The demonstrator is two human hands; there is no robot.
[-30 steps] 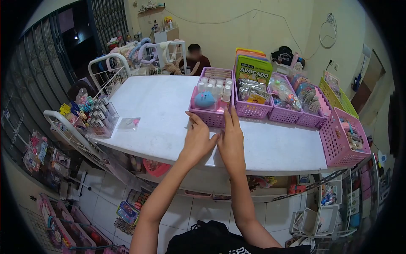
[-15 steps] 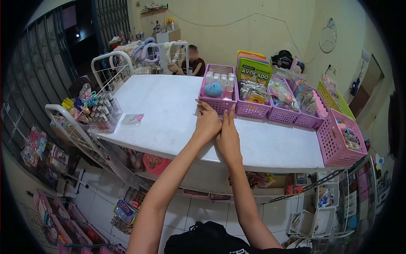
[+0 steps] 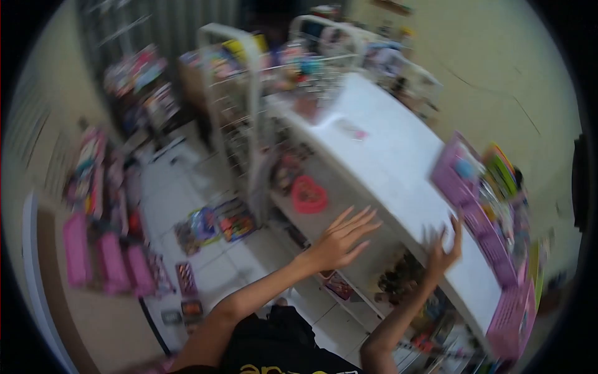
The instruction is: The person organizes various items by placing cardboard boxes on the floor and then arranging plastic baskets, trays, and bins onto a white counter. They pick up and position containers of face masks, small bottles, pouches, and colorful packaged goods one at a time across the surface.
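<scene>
Beyond the left hand (image 3: 339, 245), a pink heart-shaped plastic tub (image 3: 309, 208) — and, farther off, a white metal rack (image 3: 254, 93)

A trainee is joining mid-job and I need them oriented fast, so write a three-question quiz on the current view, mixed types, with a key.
1. True or false: the pink heart-shaped container sits on top of the white counter.
2. Fill in: the left hand is open and holds ____.
3. In the picture, which is nearest the right hand? A) white wire rack B) purple baskets C) grey shutter

Key: 1. False; it sits lower, under the counter. 2. Nothing. 3. B.
</scene>
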